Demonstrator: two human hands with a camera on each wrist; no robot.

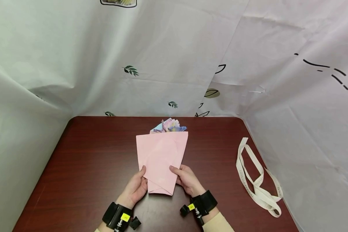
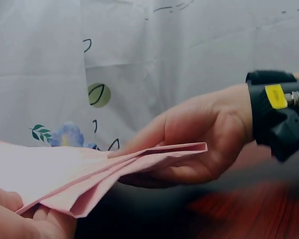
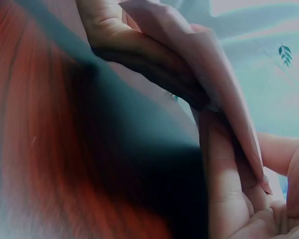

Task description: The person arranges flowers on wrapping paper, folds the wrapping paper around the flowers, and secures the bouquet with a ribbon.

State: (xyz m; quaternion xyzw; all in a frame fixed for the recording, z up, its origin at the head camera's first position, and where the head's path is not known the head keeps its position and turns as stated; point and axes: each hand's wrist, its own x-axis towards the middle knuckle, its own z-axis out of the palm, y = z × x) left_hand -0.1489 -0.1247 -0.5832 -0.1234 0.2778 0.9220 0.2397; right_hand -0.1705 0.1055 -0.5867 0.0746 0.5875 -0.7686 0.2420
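Note:
A bouquet wrapped in pink paper (image 1: pixel 163 154) is held between both hands above the table. Pink and blue-violet flowers (image 1: pixel 171 125) show over the top of the wrap. My left hand (image 1: pixel 134 187) grips its lower left edge, thumb on the front. On the opposite edge my right hand (image 1: pixel 188 179) pinches the paper, thumb in front and fingers behind. In the left wrist view the folded lower end of the wrapping paper (image 2: pixel 94 181) shows several layers. From the right wrist view, fingers (image 3: pixel 224 174) lie behind the paper (image 3: pixel 229 94). The flower stems are hidden inside.
A loosely looped white ribbon with printed letters (image 1: pixel 256 185) lies at the right side of the dark red-brown wooden table (image 1: pixel 84 167). White fabric printed with leaves (image 1: pixel 162 58) hangs behind the table and along both sides. Each wrist wears a black strap with a camera.

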